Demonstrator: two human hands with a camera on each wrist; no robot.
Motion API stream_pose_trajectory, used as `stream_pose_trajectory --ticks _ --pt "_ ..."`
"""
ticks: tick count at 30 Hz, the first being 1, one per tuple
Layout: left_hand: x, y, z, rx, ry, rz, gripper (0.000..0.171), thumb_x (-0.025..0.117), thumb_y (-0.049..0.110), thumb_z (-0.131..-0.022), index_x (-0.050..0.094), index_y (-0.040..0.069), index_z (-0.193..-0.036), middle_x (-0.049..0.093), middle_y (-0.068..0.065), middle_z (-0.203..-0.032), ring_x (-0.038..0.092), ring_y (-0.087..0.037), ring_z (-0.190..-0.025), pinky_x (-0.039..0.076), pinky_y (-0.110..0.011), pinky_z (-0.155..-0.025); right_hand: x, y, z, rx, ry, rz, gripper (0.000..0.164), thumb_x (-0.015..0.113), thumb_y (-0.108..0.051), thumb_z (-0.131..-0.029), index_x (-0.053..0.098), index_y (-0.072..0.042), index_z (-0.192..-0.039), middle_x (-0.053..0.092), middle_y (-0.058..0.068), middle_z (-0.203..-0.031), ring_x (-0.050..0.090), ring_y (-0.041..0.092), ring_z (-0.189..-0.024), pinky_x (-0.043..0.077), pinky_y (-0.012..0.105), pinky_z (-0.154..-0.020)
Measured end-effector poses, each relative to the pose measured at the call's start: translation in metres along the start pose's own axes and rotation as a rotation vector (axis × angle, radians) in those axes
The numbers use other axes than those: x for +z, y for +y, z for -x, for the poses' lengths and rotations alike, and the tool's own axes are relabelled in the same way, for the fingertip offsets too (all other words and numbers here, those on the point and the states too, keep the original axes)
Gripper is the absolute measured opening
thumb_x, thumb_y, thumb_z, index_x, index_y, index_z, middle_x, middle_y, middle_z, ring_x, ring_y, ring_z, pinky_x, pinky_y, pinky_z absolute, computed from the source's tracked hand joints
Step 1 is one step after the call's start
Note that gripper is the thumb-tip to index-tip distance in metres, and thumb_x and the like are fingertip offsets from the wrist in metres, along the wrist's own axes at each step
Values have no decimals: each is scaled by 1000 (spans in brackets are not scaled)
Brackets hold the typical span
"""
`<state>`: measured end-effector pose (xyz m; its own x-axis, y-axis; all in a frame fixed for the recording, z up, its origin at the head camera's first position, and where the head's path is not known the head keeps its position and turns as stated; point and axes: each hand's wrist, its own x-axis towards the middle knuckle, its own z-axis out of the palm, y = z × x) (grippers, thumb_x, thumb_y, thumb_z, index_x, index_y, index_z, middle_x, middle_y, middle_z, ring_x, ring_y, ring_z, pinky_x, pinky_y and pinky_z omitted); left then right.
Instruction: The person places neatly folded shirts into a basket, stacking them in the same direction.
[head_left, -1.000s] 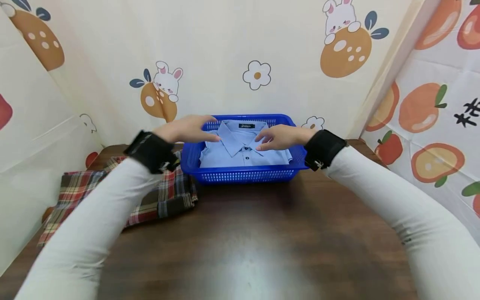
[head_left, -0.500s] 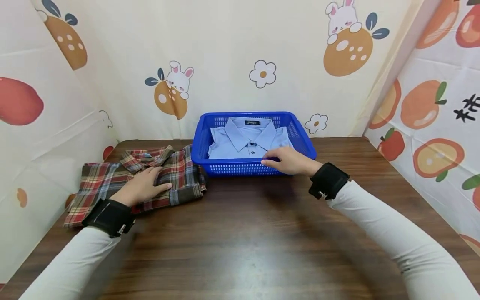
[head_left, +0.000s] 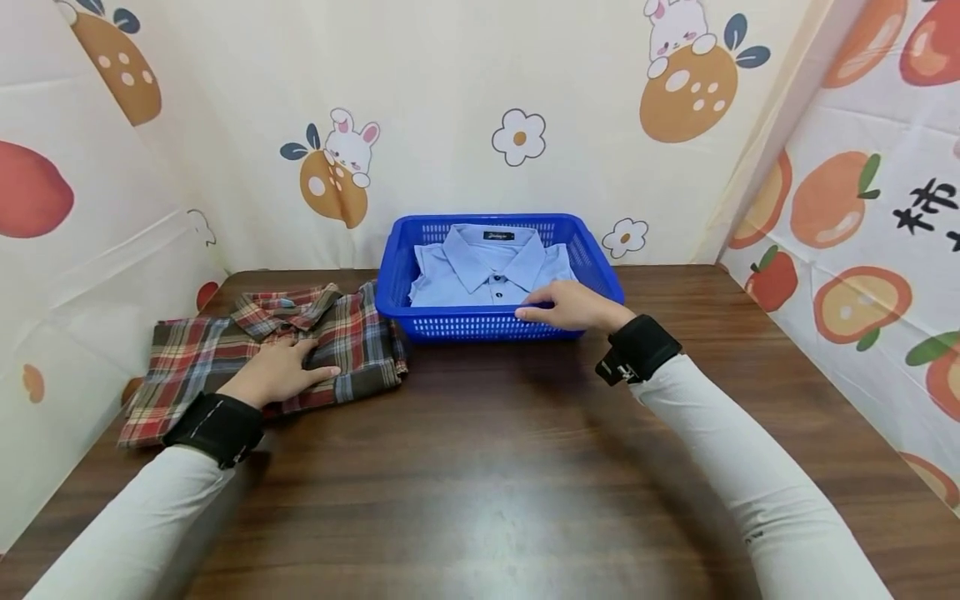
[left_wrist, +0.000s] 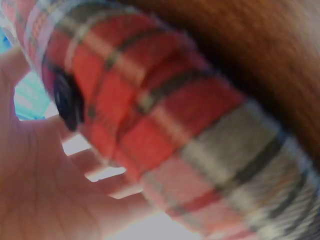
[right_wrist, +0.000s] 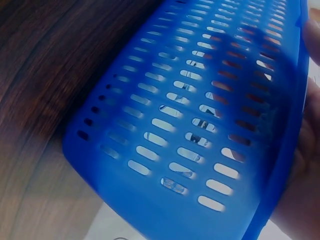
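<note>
In the head view my left hand [head_left: 279, 372] rests on a folded plaid shirt [head_left: 356, 337] in red, grey and brown, its fingers and thumb spread. The left wrist view shows the palm [left_wrist: 45, 185] close to the shirt's plaid cloth [left_wrist: 165, 115], with a dark button [left_wrist: 68, 100] in front; the cloth hides part of the fingers. My right hand [head_left: 573, 307] grips the front rim of a blue plastic basket [head_left: 465, 323], fingers over the edge. A folded light blue collared shirt [head_left: 442, 283] lies inside. The right wrist view shows the basket's slotted wall [right_wrist: 150, 115], skin visible through the slots.
The dark wooden table [head_left: 450, 475] extends in front of the basket. Behind it stands a cream curtain [head_left: 435, 100] printed with rabbits and flowers. Fruit-printed sheets line the left [head_left: 105, 275] and right [head_left: 825, 217] sides.
Both hands were above the basket a second ago. My left hand has moved left and down onto the plaid shirt; my right hand has lowered to the basket's front rim.
</note>
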<state>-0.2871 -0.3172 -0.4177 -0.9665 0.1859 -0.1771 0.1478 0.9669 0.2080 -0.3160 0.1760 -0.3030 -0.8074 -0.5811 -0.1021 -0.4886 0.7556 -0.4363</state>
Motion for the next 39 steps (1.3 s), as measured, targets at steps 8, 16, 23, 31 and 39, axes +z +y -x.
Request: stream_pose_trajectory --ticks 8,16,23,31,39 --pt "8 -5 5 58 -24 -14 117 66 91 -94 58 -6 -161 61 -42 -155 59 -65 -142 50 -80 -113 0 3 -3 34 3 -34 46 63 -33 -117 74 1 -146 77 24 -144 67 44 -142 48 64 -128" --pt "16 17 35 191 -10 -24 113 76 92 -85 72 -1 -149 78 -27 -138 77 -50 -122 64 -69 -99 1 6 0 10 12 -44 42 62 -30 -118 77 2 -140 80 23 -136 70 42 -134 51 63 -124" --pt "23 32 63 234 -55 -44 113 81 90 -82 71 -2 -148 81 -22 -130 81 -38 -104 68 -61 -89 0 3 -2 -22 18 -51 42 62 -31 -118 78 2 -139 80 23 -136 71 42 -132 52 62 -122" --pt "35 65 92 333 -1 -66 105 79 89 -85 74 1 -144 81 3 -93 76 -11 -80 70 -51 -89 -4 3 -8 -30 13 -31 42 62 -29 -118 76 4 -140 79 25 -137 70 44 -135 51 62 -124" --pt "50 118 99 444 80 -132 96 83 85 -85 79 4 -136 85 -10 -107 82 -26 -93 69 -48 -85 0 6 -10 -26 7 -48 42 61 -29 -118 75 5 -140 79 26 -134 70 44 -132 50 64 -124"
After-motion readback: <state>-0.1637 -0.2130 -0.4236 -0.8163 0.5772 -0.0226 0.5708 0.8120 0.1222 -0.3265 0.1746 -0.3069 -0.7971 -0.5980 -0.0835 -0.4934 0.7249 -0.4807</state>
